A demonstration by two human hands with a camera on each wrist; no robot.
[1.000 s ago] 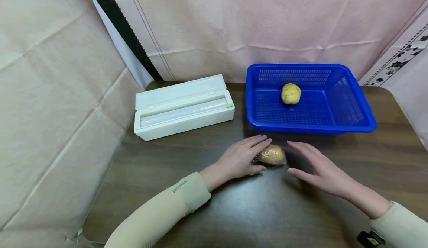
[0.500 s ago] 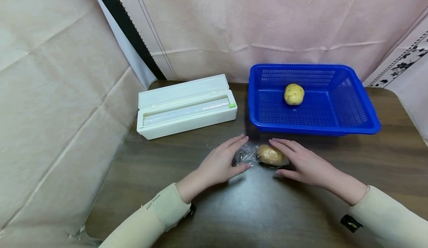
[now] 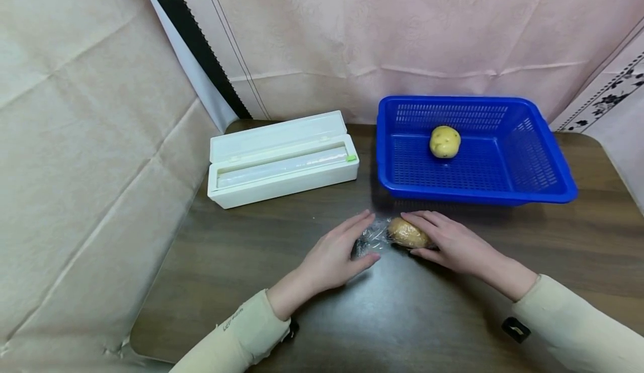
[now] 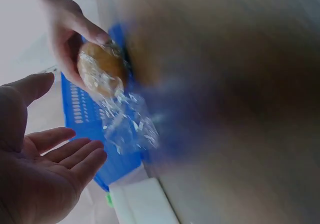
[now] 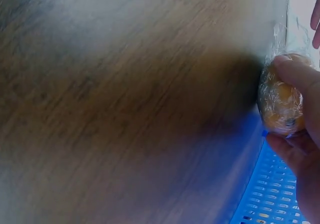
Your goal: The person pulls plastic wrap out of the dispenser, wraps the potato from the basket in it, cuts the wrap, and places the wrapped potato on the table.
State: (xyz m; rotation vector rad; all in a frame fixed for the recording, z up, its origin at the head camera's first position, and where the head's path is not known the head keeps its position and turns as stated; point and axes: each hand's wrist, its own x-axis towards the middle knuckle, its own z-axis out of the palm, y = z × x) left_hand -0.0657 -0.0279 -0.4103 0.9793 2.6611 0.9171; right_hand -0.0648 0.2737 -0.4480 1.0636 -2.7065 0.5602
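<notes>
A yellow-brown potato [image 3: 406, 233] wrapped in clear film lies on the table. My right hand [image 3: 455, 244] grips it from the right, thumb and fingers on either side; the right wrist view shows the thumb pressed on the wrapped potato [image 5: 282, 101]. Loose crumpled film [image 3: 373, 236] spreads out from the potato's left end. Beside this film my left hand [image 3: 329, 255] is spread with its fingers apart, holding nothing. In the left wrist view the loose film [image 4: 129, 126] trails from the potato, and the left hand [image 4: 45, 164] has its palm open beside it.
Behind the hands stands a blue basket [image 3: 478, 196] with a pale yellow potato [image 3: 445, 142] inside. To its left is a white box [image 3: 282, 185], lid raised, holding a roll of film [image 3: 284, 167]. Pink cloth [image 3: 402, 26] hangs behind the table.
The left hand has moved left off the wrapped potato, uncovering the loose film. The right hand has come in from the right and taken hold of the potato. The view has shifted slightly.
</notes>
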